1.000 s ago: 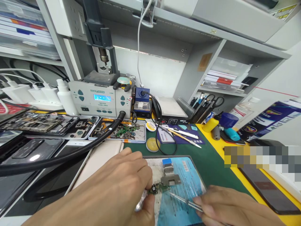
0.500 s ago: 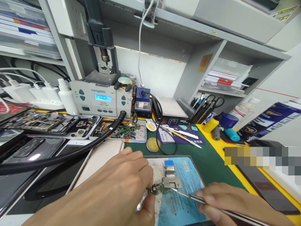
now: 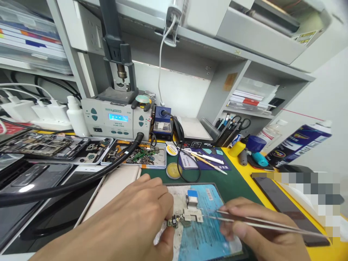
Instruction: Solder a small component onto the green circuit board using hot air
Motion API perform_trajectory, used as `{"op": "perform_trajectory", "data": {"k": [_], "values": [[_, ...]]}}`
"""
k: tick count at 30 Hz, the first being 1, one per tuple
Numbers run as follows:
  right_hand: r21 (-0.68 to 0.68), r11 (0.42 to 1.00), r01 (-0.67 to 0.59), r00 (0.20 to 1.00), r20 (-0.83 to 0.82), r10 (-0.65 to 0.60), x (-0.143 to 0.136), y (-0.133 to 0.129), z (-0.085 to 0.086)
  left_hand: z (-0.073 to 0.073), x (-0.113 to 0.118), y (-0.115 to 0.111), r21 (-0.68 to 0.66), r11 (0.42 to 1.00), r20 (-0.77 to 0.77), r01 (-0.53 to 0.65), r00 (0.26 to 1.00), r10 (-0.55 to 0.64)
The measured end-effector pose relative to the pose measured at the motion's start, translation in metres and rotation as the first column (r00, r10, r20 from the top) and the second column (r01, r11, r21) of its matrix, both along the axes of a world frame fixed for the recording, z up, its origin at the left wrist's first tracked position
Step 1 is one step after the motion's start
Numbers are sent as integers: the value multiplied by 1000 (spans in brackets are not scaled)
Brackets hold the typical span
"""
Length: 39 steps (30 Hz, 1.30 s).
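Observation:
A small circuit board [image 3: 175,220] with a silver metal bracket [image 3: 193,214] and a flex piece with a blue tab [image 3: 192,193] lies over the worn blue-and-white work pad [image 3: 212,239]. My left hand [image 3: 136,217] pinches the board's left end between thumb and fingers. In my right hand [image 3: 252,224] are metal tweezers [image 3: 244,218], their tips apart just right of the bracket. The tips do not appear to touch it.
Behind the pad are a round yellow tin [image 3: 174,170], a cable and white pens. Phones [image 3: 35,188] and parts trays [image 3: 136,153] fill the left, below a hot air station [image 3: 116,117]. A dark phone [image 3: 288,210] lies at right.
The tweezers have moved up and away from the bracket's lower edge, and their tips have spread. The bracket and board have tilted slightly in my left hand. The camera view has shifted.

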State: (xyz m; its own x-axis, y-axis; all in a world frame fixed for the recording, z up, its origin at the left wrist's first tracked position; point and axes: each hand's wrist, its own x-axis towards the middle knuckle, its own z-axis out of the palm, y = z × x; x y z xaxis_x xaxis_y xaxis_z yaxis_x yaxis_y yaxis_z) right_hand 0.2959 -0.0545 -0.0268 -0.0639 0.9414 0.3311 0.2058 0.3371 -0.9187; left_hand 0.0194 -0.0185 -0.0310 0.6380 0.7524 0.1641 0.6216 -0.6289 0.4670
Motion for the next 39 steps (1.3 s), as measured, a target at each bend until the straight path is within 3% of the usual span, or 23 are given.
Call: {"op": "perform_trajectory", "data": {"k": [2, 4, 7, 18, 24, 29, 34, 39], "values": [[-171, 981, 90, 975, -186, -122, -6, 5, 3, 3, 2, 0, 14, 1000, -16, -21, 1000, 21], [-316, 941, 125, 948, -242, -208, -14, 9, 6, 7, 4, -1, 8, 1000, -31, -30, 999, 30], [-388, 920, 50, 952, -260, -162, -22, 15, 10, 11, 5, -1, -3, 999, -50, -41, 998, 40], [-423, 904, -67, 926, -363, -101, -32, 23, 14, 19, 3, -3, -12, 1000, -28, -27, 999, 26], [-432, 901, -37, 932, -340, -124, -29, 23, 13, 26, 3, -4, -88, 995, -21, -42, 999, 40], [-395, 919, 7, 942, -306, -139, -26, 28, 26, 36, 5, -6, -141, 989, -72, -52, 997, 43], [-347, 935, -74, 975, -223, -6, -24, 43, 38, 35, 5, -4, -144, 988, -72, -51, 997, 41], [-236, 966, -109, 987, -139, 77, -26, 57, 40, 29, 7, -2, -108, 993, -71, -38, 997, 30]]}}
